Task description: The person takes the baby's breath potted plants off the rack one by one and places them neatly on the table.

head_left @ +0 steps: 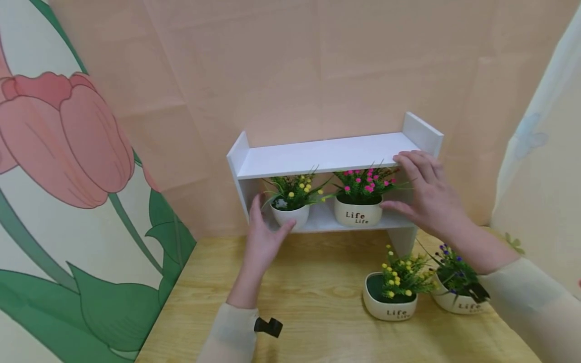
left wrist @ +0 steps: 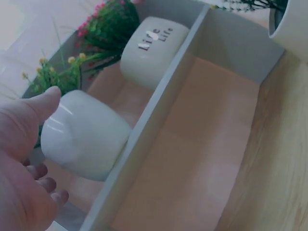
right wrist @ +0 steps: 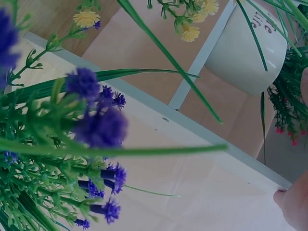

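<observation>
Mid-frame, we see a pot (head_left: 290, 215) just right of the nearer left hand (head_left: 264, 239), fingers spread wide; right hand (head_left: 428, 194), also spread, touches the shelf (head_left: 313, 157).

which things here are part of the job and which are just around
Seemingly the job: white shelf; shelved yellow-flowered plant; shelved pink-flowered plant; probably tabletop yellow-flowered plant, tabletop purple-flowered plant

Seemingly just around: tulip print; wooden table; beige backdrop
</observation>
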{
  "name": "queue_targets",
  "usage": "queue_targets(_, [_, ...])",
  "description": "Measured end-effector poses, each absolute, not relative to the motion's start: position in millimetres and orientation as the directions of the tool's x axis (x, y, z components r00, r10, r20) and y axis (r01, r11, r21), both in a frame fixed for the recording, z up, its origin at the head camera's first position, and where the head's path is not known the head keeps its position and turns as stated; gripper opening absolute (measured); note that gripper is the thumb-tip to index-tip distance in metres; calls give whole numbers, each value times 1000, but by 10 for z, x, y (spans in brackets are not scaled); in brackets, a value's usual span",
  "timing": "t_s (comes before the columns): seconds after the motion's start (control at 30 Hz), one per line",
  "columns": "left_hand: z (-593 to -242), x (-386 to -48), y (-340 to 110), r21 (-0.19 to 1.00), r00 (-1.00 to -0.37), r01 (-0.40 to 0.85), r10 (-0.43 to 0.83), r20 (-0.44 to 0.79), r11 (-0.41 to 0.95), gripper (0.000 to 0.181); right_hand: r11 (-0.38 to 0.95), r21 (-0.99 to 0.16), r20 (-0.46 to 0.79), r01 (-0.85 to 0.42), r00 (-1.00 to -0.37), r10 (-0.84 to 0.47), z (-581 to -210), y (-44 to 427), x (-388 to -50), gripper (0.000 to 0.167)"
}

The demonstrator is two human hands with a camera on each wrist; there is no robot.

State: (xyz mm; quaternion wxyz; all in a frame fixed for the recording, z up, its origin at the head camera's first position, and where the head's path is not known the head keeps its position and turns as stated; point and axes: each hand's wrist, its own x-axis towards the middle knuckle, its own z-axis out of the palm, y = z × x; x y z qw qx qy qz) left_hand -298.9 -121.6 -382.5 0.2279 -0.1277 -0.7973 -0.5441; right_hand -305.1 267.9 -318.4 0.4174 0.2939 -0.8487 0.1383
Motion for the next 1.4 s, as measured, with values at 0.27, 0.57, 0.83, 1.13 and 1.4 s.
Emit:
queue_targets(0.27, [-3926,-3076,-1254,869,-878,466,-32,477,167,103,793,-5,782,-609,-497,-377,-3190,2669,-3058,112])
queue_targets(0.57, [-3881,-3123,-1214,862,-889,449,16,459,237,105,799,-8,784,-602,-499,-368,-3190,2682,-3050,113])
queue_targets(0.83, [-3814,-3184,-1162,860,-897,425,5,442,284,102,786,12,793,-618,-472,-384,-3185,2676,-3050,113])
queue_targets(1.13, [-3877,-3302,-1129,846,-908,377,-30,418,377,117,788,18,788,-616,-477,-391,-3178,2671,-3042,113])
queue_targets(1.4, [-4042,-3530,-1141,865,-918,355,-44,394,355,122,787,21,787,-616,-475,-392,-3182,2678,-3054,113])
